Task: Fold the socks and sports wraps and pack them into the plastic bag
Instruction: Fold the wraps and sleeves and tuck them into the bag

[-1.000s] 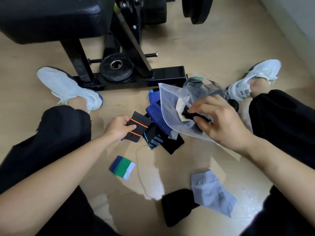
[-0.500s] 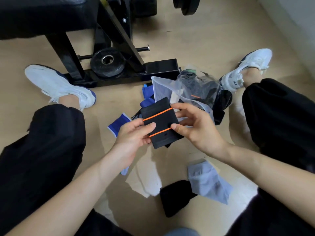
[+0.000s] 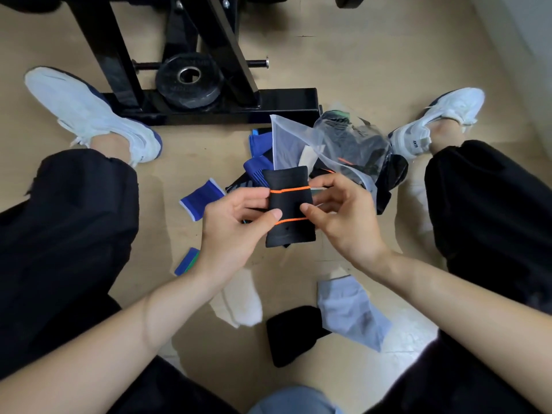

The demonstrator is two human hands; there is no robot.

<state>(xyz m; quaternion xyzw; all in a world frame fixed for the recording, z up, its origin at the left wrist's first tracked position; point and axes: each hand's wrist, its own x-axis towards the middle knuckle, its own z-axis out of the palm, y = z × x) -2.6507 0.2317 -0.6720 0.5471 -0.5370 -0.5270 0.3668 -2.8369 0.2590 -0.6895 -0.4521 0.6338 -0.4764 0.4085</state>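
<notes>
While the black wrap (image 3: 288, 204) with two orange stripes is pinched at its side edges by the left hand (image 3: 236, 222) and the right hand (image 3: 343, 216), each grip is narrow and closed on it, thumb in front, and it is held above the floor (image 3: 388, 49) between the legs. Whether it is already doubled cannot be told.

Just beyond lies the plastic bag (image 3: 328, 144) with dark items inside, so packing is judged partly done.

Left loose on the floor:
- blue wristband (image 3: 201, 198)
- blue-green wristband (image 3: 186, 261)
- white sock (image 3: 239, 303)
- grey sock (image 3: 349, 312)
- black sock (image 3: 292, 333)
- blue socks (image 3: 257, 168) beside the bag

Bag contents cannot be counted through the creased film. The blue-green wristband is partly hidden by the left wrist. Dark pieces under the bag cannot be separated.
</notes>
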